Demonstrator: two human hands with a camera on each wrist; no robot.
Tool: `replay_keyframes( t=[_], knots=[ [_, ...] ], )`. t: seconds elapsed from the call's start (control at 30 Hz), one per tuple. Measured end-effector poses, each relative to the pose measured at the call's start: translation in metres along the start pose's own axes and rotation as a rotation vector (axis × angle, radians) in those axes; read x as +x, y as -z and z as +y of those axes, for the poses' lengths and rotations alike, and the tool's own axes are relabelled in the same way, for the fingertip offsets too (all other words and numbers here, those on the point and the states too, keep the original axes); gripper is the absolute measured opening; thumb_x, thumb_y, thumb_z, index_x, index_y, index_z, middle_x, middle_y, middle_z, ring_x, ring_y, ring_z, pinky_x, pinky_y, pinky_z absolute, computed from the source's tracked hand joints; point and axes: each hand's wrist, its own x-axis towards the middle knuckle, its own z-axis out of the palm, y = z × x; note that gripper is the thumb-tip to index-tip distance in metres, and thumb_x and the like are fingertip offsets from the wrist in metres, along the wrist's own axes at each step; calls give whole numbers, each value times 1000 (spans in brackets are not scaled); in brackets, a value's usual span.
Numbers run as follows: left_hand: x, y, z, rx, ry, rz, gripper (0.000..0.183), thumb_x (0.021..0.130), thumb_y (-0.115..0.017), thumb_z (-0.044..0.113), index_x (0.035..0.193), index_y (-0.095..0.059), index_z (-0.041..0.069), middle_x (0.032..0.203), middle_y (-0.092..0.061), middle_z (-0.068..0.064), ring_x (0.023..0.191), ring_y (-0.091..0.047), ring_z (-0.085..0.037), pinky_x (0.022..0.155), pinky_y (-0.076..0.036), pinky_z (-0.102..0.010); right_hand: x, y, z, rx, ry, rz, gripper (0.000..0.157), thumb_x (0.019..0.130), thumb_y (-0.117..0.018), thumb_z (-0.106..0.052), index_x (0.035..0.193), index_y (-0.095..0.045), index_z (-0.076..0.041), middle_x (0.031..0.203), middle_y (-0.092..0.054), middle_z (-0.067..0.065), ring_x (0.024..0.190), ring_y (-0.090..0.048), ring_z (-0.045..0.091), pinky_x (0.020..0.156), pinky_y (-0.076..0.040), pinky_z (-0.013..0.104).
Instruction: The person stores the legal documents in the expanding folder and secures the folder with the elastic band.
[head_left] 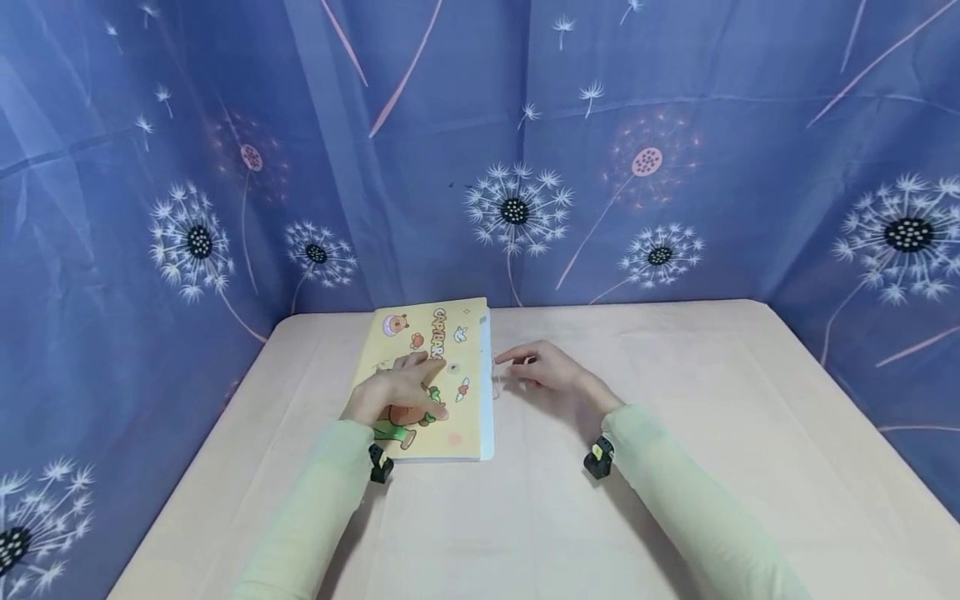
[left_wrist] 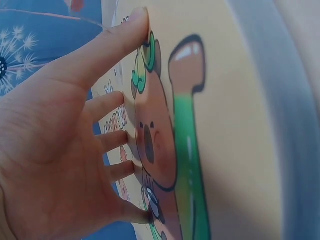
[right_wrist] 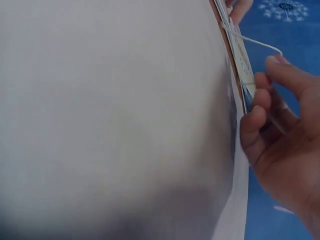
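Note:
A yellow document folder (head_left: 467, 425) with cartoon capybaras printed on its cover lies flat on the table, a pale blue-white strip along its right edge. My left hand (head_left: 401, 390) rests on the cover, fingers spread; in the left wrist view the fingertips (left_wrist: 124, 97) touch the printed surface. Just off the folder's right edge is my right hand (head_left: 549, 367). Its thumb and a finger pinch a thin white string (right_wrist: 257, 42), which runs from the folder's edge to the thumb tip. A small round button (head_left: 453, 367) sits near that edge of the cover.
A pale pink cloth covers the table (head_left: 675, 358). Blue curtains (head_left: 420, 208) with dandelion prints hang behind it and at both sides. Each wrist wears a small black camera, one at the left wrist (head_left: 381, 463), one at the right (head_left: 598, 458).

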Motion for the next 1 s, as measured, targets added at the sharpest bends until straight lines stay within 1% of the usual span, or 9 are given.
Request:
replay_keyframes(
  t=[0.07, 0.17, 0.37, 0.43, 0.5, 0.67, 0.77, 0.9, 1.0],
  knots=[
    [0, 0, 1, -3, 1, 3, 103, 75, -79, 55, 159, -25, 28, 168, -4, -8, 153, -2, -39, 109, -6, -78, 3, -3, -3, -20, 13, 17, 32, 96, -61, -12, 127, -69, -12, 93, -68, 13, 55, -51, 14, 50, -44, 24],
    [0, 1, 1, 2, 1, 3, 103, 75, -79, 56, 159, -25, 29, 168, -3, -7, 154, -1, -38, 110, -7, -77, 6, -6, -9, -51, 2, 40, 31, 95, -62, -13, 124, -71, -13, 99, -70, 10, 56, -52, 14, 50, -44, 24],
    [0, 0, -1, 13, 18, 4, 103, 75, -79, 58, 159, -25, 31, 168, -3, -5, 154, -2, -37, 111, -7, -76, 17, -15, -18, -109, -2, 69, 28, 93, -64, -15, 119, -74, -13, 96, -70, 9, 62, -54, 11, 52, -46, 24],
    [-1, 0, -2, 11, 21, 10, 103, 74, -79, 58, 158, -25, 32, 168, -4, -5, 154, -2, -37, 111, -6, -76, 20, -18, -18, -133, 4, 83, 27, 93, -64, -15, 118, -75, -13, 100, -71, 8, 68, -54, 10, 56, -46, 23],
    [-1, -1, -3, 3, 22, 15, 103, 74, -79, 57, 158, -26, 31, 168, -5, -5, 154, -3, -37, 111, -5, -76, 23, -21, -18, -142, 2, 95, 25, 93, -64, -15, 115, -76, -14, 103, -72, 7, 68, -55, 11, 58, -45, 23],
    [0, -2, -4, 23, 25, 21, 103, 74, -79, 59, 158, -26, 32, 168, -5, -5, 154, -3, -38, 111, -5, -76, 27, -24, -17, -132, -1, 104, 24, 93, -66, -19, 115, -76, -16, 97, -72, 3, 67, -55, 13, 59, -45, 24],
    [1, -2, -4, 27, 26, 26, 103, 74, -78, 59, 158, -26, 32, 168, -5, -5, 154, -4, -37, 111, -4, -76, 29, -26, -16, -143, -1, 114, 25, 93, -68, -22, 115, -76, -17, 91, -71, 1, 72, -56, 12, 62, -45, 25],
    [0, -2, -3, 21, 26, 28, 102, 75, -78, 58, 158, -26, 32, 168, -5, -5, 154, -4, -37, 112, -4, -76, 32, -27, -14, -163, 20, 131, 24, 93, -68, -25, 115, -76, -18, 91, -70, -1, 74, -56, 12, 63, -46, 25],
    [0, -2, -2, 23, 30, 28, 102, 75, -78, 57, 158, -26, 32, 168, -5, -6, 154, -5, -37, 112, -4, -75, 33, -29, -14, -190, 53, 129, 23, 94, -66, -23, 115, -76, -19, 95, -69, 0, 73, -56, 11, 64, -48, 25]
  ],
)
